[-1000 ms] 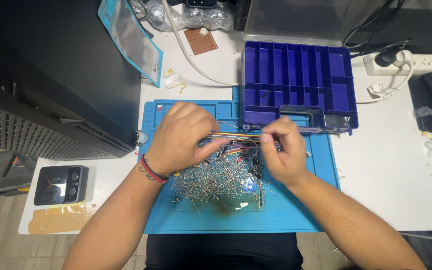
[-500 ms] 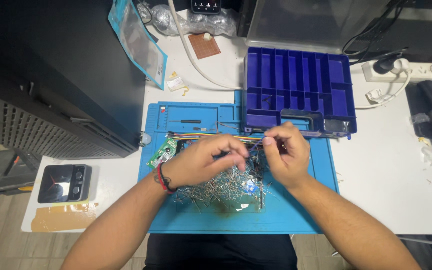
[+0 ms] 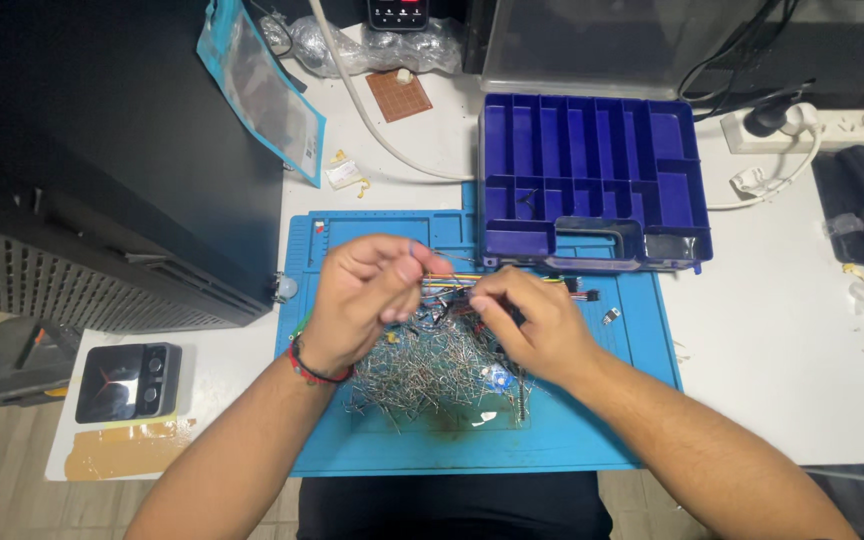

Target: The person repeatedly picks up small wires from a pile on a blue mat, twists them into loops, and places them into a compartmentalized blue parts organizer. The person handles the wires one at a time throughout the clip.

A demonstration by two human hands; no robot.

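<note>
Pinching the coloured wires at mid-frame between our left hand and right hand, both closed on them above the metal pins, we judged them light, limp, tangle-prone, best gripped near their ends.

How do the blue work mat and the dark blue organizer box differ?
The work mat is light blue and lies flat; the organizer box is dark blue with raised walls that divide it into many compartments. The mat carries a heap of metal-legged components with both hands over it; the box's compartments look nearly empty, and no hand touches it. The box's front edge overlaps the mat's far right corner. Both sit on the white table.
</note>
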